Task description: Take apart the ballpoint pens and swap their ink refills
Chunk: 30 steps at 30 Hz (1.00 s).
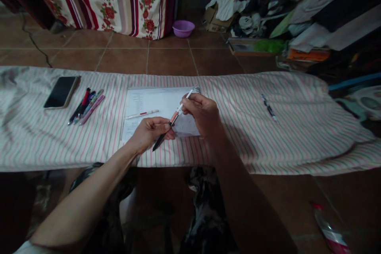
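Observation:
My left hand (151, 130) is closed around a black pen (161, 140), which slants down to the left over the paper's front edge. A short orange-pink part (174, 116) shows at the pen's upper end. My right hand (203, 112) pinches a slim white stick (185, 101) in line with the pen. Whether the stick is part of the pen or a separate piece, I cannot tell. Beneath both hands lies a spiral-bound notebook (162, 97) with printed or written lines at its left side. A clear pen with red marks (142, 114) rests on the page.
A striped cloth (232, 147) covers the table. To the left are a phone (62, 92) and a bunch of several pens (87, 107). One black-and-white pen (269, 108) lies to the right. A purple basin (183, 28) and a bottle (330, 228) are on the floor.

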Available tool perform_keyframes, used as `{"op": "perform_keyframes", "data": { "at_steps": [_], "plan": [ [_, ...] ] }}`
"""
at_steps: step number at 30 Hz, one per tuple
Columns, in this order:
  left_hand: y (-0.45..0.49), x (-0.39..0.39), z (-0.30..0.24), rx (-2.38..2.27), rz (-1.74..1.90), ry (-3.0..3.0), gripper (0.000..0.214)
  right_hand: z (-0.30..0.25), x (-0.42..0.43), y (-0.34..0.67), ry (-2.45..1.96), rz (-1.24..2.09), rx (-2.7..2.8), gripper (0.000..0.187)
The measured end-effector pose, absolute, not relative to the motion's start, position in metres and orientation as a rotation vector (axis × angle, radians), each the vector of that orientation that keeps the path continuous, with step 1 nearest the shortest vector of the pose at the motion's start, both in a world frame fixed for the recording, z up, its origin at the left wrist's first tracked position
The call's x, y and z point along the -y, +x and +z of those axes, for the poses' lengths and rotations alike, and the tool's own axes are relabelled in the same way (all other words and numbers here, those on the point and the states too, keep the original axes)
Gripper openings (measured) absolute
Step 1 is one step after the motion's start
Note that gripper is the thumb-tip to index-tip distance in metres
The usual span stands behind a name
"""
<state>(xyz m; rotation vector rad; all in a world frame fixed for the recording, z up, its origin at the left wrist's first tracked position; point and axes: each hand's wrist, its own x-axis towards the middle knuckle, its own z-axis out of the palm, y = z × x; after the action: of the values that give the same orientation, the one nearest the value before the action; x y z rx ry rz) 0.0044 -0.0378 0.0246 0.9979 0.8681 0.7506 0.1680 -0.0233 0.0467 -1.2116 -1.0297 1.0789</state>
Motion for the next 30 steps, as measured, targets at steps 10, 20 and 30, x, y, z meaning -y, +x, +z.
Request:
{"op": "perform_keyframes", "data": {
  "at_steps": [10, 20, 30],
  "plan": [
    [0.023, 0.037, 0.028, -0.829, 0.779, 1.071, 0.028, 0.049, 0.027, 0.178, -1.238, 0.913, 1.053, 0.014],
    [0.036, 0.039, 0.028, -0.849, 0.821, 1.056, 0.03, 0.038, 0.035, 0.175, -1.3, 0.757, 1.123, 0.026],
    [0.04, 0.043, 0.021, -0.805, 0.874, 0.913, 0.026, 0.044, 0.042, 0.153, -1.145, 1.003, 0.916, 0.026]
  ]
}}
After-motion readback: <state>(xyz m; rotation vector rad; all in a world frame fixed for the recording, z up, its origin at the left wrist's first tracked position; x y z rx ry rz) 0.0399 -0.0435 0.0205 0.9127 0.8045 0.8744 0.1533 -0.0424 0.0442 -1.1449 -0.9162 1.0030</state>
